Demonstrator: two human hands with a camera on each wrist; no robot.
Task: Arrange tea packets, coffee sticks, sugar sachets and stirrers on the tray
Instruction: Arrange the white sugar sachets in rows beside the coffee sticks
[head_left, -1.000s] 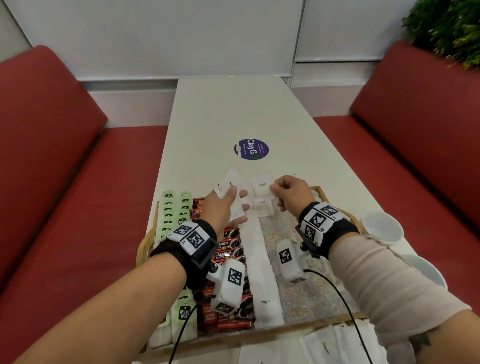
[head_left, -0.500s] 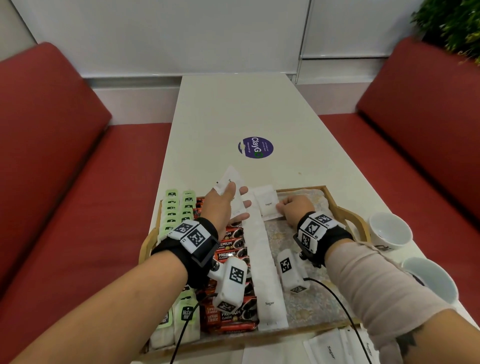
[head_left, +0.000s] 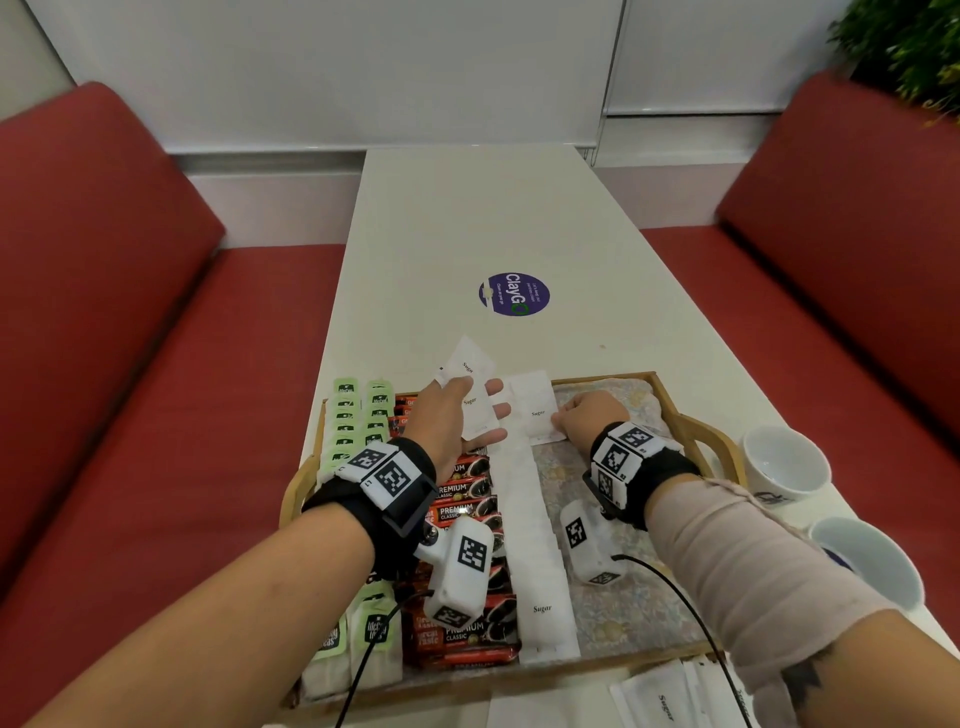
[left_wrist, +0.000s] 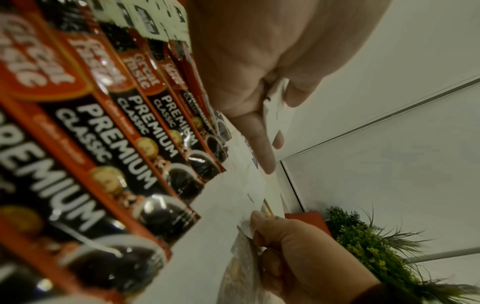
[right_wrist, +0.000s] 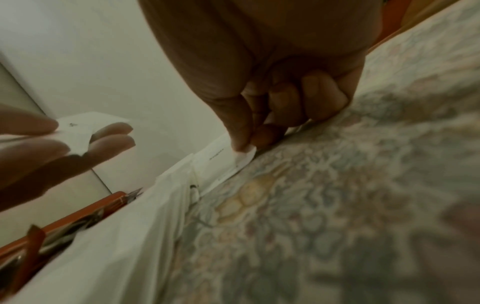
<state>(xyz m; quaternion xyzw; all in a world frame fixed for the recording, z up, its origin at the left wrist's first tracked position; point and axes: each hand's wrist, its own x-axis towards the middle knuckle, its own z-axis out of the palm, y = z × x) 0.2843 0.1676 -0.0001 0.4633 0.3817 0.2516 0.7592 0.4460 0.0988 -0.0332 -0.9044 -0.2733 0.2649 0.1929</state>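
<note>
The right hand (head_left: 589, 415) has its fingers curled under, thumb and fingertips (right_wrist: 242, 142) clamped together on the near corner of one sugar sachet (head_left: 535, 410). That sachet lies flat at the far end of the tray (head_left: 696, 426), on the patterned liner, touching the long row of white sachets (head_left: 535, 545) that runs back toward the wrist.

The left hand (head_left: 447, 421) hovers just beside it — its grip is looser, fingers spread and mostly straight, with a small fan of sugar sachets (head_left: 467, 366) held between thumb and fingers; their far ends stick out past the fingertips over the tray's far rim and the white surface (head_left: 493, 218). Under this hand and back along its wrist lie the red-and-black coffee sticks (left_wrist: 124, 127), packed side by side, and beyond them, on the outer side, two rows of green tea packets (head_left: 358, 415).

More sachets (head_left: 660, 696) lie off the tray near the right forearm, and two white cups (head_left: 784, 462) stand to its outer side.
</note>
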